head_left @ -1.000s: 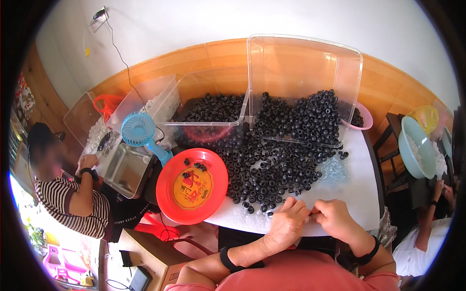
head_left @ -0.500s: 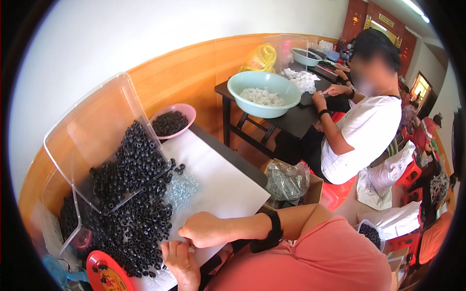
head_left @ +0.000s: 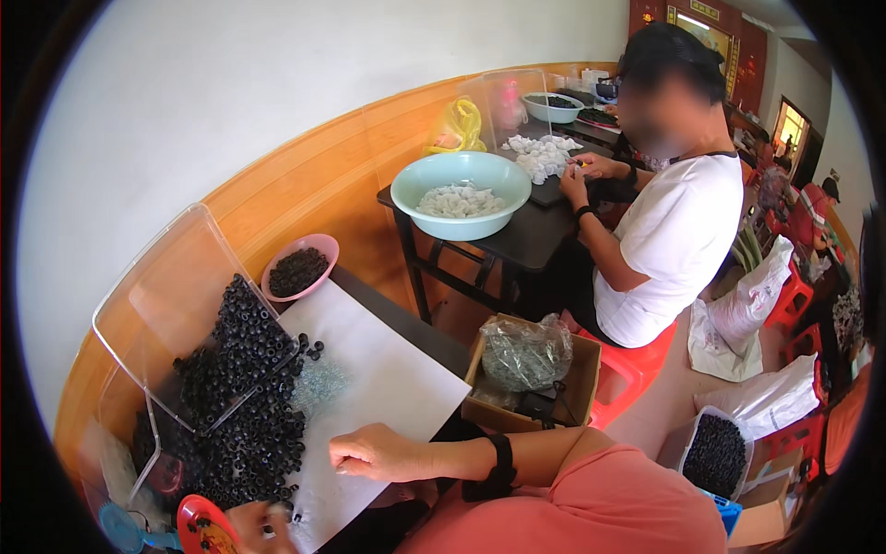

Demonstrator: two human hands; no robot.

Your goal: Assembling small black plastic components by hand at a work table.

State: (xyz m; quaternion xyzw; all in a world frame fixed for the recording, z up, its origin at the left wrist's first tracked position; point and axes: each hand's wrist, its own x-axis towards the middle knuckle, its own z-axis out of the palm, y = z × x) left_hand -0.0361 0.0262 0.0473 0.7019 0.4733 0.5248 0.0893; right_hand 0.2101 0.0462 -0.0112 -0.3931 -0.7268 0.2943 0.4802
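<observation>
My right hand [head_left: 380, 452] is closed, fingers curled together above the white sheet [head_left: 378, 365]; whatever it holds, if anything, is hidden. At the lower edge my left hand [head_left: 258, 529] is smeared by motion, beside a red plate [head_left: 205, 526] carrying a few black pieces. Dark spots show at its fingers, but I cannot tell whether it grips one. A big heap of black ring-like beads [head_left: 245, 434] lies just beyond it, spilling from a tilted clear plastic box [head_left: 189, 300]. Next to the heap is a small pile of clear bluish pieces [head_left: 320, 383].
A pink bowl [head_left: 300, 268] of dark pieces stands at the sheet's far corner. Beyond are a pale green basin [head_left: 461, 196] of white pieces and a co-worker in a white shirt [head_left: 678, 249]. A cardboard box [head_left: 531, 365] and a bin of black pieces [head_left: 711, 452] stand right.
My hands, together beside the black heap before, are now apart. The left has gone down toward the red plate, while the right stays over the sheet. The whole view has shifted.
</observation>
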